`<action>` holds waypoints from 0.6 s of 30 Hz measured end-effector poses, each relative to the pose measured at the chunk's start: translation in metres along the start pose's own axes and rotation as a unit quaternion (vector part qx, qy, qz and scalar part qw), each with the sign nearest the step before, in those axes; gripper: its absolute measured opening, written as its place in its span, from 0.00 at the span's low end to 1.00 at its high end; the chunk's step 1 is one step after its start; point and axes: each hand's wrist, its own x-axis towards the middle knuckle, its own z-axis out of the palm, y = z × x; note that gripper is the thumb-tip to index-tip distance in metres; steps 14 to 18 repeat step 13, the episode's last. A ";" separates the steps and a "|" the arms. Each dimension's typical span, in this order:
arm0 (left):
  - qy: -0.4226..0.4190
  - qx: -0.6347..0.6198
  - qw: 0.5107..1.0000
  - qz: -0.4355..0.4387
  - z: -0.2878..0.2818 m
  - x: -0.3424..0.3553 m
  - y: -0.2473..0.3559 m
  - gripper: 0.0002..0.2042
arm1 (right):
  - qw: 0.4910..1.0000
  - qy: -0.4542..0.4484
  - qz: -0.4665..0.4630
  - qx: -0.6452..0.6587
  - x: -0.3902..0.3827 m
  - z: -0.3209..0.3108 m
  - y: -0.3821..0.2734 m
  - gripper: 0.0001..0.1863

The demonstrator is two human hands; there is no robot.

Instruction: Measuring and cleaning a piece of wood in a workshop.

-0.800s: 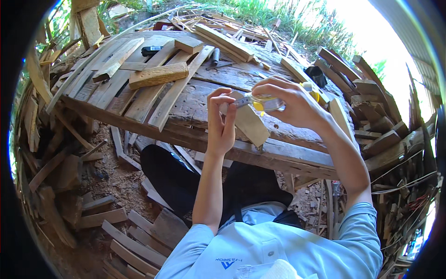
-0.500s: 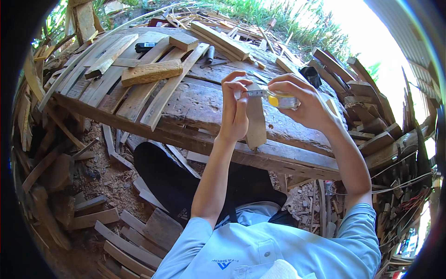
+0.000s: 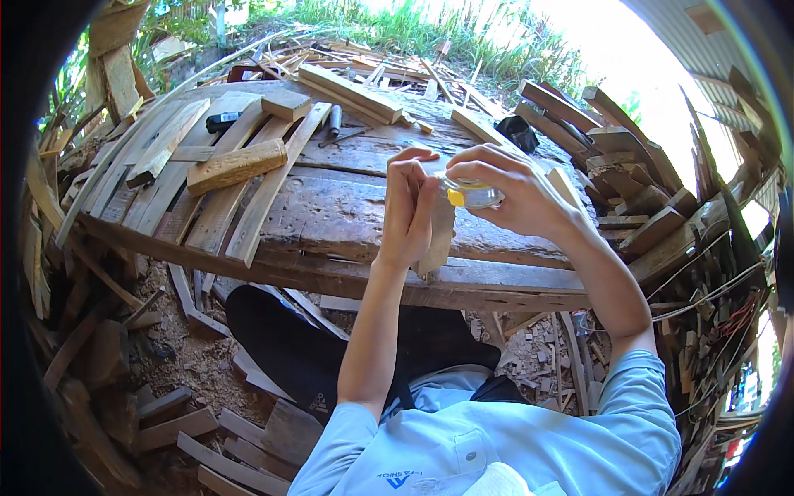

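My right hand (image 3: pixel 523 188) is closed round a tape measure (image 3: pixel 480 197), a clear round case with a yellow part at its left side. Close against it on the left, my left hand (image 3: pixel 407 211) has its fingers bent together at the edge of a short wooden piece (image 3: pixel 439 236). That piece is tilted and its lower end is by the front edge of the workbench (image 3: pixel 347 198). The fingers partly hide its top, and whether the tape's end is pinched there too cannot be made out.
Several planks (image 3: pixel 223 211) and a thick wood block (image 3: pixel 237 165) lie across the bench's left part. Beyond are a dark metal tool (image 3: pixel 335 121) and long battens (image 3: pixel 351 93). A black bundle (image 3: pixel 517 132) sits at right by stacked timber (image 3: pixel 633 178). Offcuts (image 3: pixel 178 426) litter the floor.
The tape measure has come nearer to my left hand, and the strip of blade seen between my hands earlier no longer shows. My view has shifted, so the bench appears further left.
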 end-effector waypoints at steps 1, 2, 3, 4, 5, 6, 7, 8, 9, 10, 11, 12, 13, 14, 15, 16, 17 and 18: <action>0.008 -0.024 1.000 -0.006 0.001 -0.005 -0.003 0.04 | 1.000 -0.002 0.021 0.003 -0.005 0.001 0.003 0.30; 0.017 -0.047 0.999 -0.012 0.002 -0.007 -0.003 0.05 | 1.000 -0.001 0.019 0.003 -0.008 -0.002 0.002 0.30; 0.028 -0.035 0.999 0.005 0.003 -0.008 -0.004 0.07 | 1.000 0.003 0.025 -0.003 -0.010 -0.004 0.001 0.30; 0.029 -0.033 0.999 0.006 0.003 -0.009 -0.006 0.07 | 0.999 0.007 0.032 -0.007 -0.011 -0.006 0.001 0.30; 0.038 -0.032 0.999 0.010 0.003 -0.010 -0.005 0.07 | 0.999 0.008 0.032 -0.005 -0.012 -0.008 0.001 0.30; 0.048 -0.031 0.998 0.014 0.001 -0.012 -0.004 0.07 | 0.999 0.012 0.036 -0.008 -0.013 -0.012 0.000 0.30; 0.048 -0.029 0.998 0.012 -0.002 -0.015 -0.003 0.07 | 0.999 0.016 0.039 -0.012 -0.014 -0.013 0.000 0.30; 0.065 -0.041 0.997 0.024 -0.004 -0.015 -0.003 0.07 | 0.999 0.017 0.041 -0.011 -0.017 -0.015 0.003 0.30; 0.082 -0.052 0.995 0.037 -0.008 -0.015 -0.002 0.07 | 0.998 0.024 0.058 -0.004 -0.021 -0.016 0.007 0.29; 0.081 -0.053 0.995 0.036 -0.011 -0.016 -0.002 0.07 | 0.997 0.031 0.076 0.002 -0.025 -0.016 0.010 0.29; 0.070 -0.056 0.995 0.036 -0.016 -0.017 -0.001 0.08 | 0.996 0.031 0.088 -0.001 -0.028 -0.017 0.012 0.28; 0.059 -0.059 0.996 0.035 -0.021 -0.019 0.000 0.08 | 0.996 0.031 0.088 0.000 -0.030 -0.017 0.015 0.28; 0.059 -0.059 0.996 0.035 -0.021 -0.020 -0.001 0.08 | 0.996 0.028 0.088 0.001 -0.032 -0.018 0.018 0.30; 0.059 -0.059 0.996 0.035 -0.021 -0.020 -0.001 0.08 | 0.996 0.028 0.088 0.001 -0.032 -0.018 0.018 0.30; 0.059 -0.059 0.996 0.035 -0.021 -0.020 -0.001 0.08 | 0.996 0.028 0.088 0.001 -0.032 -0.018 0.018 0.30; 0.059 -0.059 0.996 0.035 -0.021 -0.020 -0.001 0.08 | 0.996 0.028 0.088 0.001 -0.032 -0.018 0.018 0.30; 0.059 -0.059 0.996 0.035 -0.021 -0.020 -0.001 0.08 | 0.996 0.028 0.088 0.001 -0.032 -0.018 0.018 0.30; 0.059 -0.059 0.996 0.035 -0.021 -0.020 -0.001 0.08 | 0.996 0.028 0.088 0.001 -0.032 -0.018 0.018 0.30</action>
